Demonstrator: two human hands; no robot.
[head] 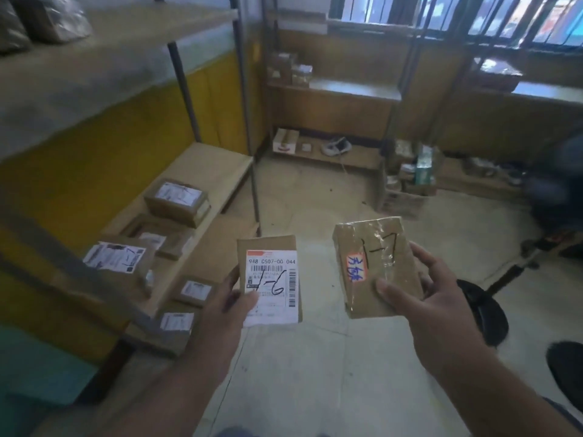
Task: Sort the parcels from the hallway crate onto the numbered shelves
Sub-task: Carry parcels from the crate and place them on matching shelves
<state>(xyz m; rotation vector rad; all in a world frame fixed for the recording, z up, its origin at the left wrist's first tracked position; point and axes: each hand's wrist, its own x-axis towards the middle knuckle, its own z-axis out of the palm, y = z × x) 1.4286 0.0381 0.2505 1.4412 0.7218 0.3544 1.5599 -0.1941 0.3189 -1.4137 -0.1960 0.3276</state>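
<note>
Two parcels: one in each hand, held up side by side over the floor (315, 197), a gap between them.
Left hand (227, 298): grips the labelled parcel (269, 279) at its lower left edge, thumb curled onto the white label, the other fingers hidden behind the box.
Labelled parcel: small brown carton, upright, white barcode label with "1-6" handwritten in black.
Right hand (422, 298): holds the taped parcel (375, 266) from its right side, thumb pressed on the front face near the lower edge, fingers wrapped round the back.
Taped parcel: brown, wrapped in clear tape, tilted slightly, marked "1-7" in black with blue characters on an orange patch.
Low shelf (214, 165): to the left, carrying several more labelled cartons (176, 201), one also marked "1-7".
Upper shelf (126, 52): grey bagged packages (47, 17) at its far left end.
Far shelves (353, 89): under the barred window, with a few boxes, too blurred to read.
</note>
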